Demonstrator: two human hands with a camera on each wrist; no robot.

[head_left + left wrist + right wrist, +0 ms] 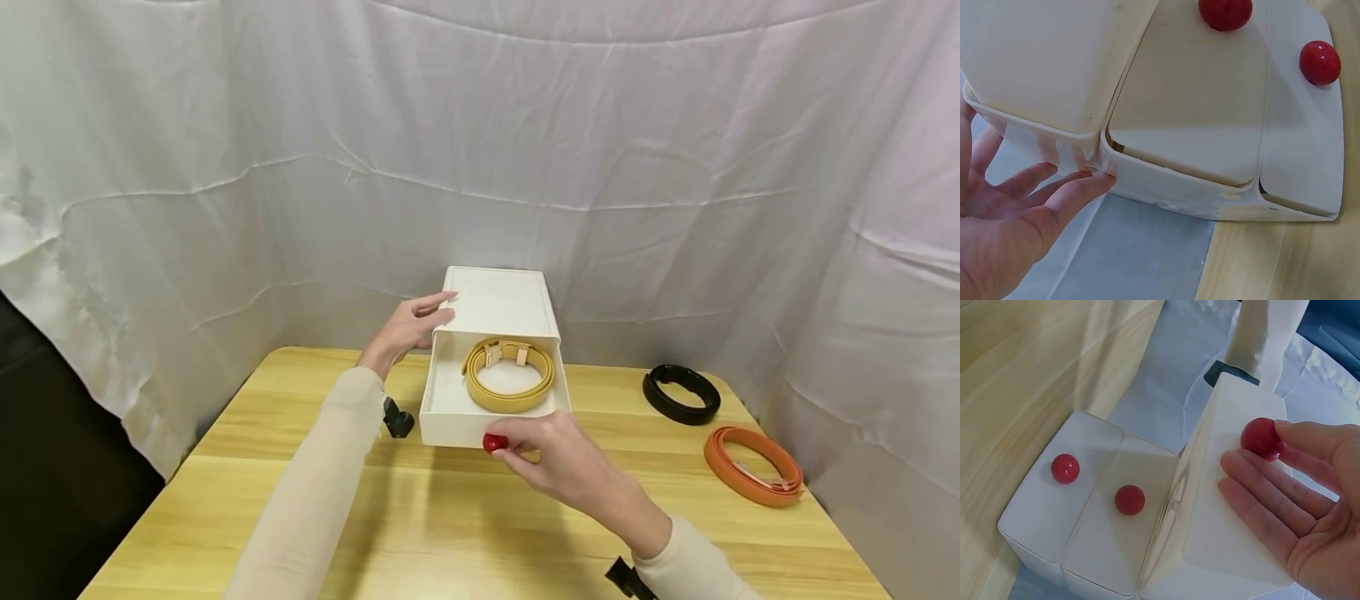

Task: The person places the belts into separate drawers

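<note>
As counted, three belts, one box.

It looked like a makeshift recording booth: wrinkled white sheets hung around a small wooden table laid out with coiled belts

The right hand hides the white drawer's front around its red knob.
</note>
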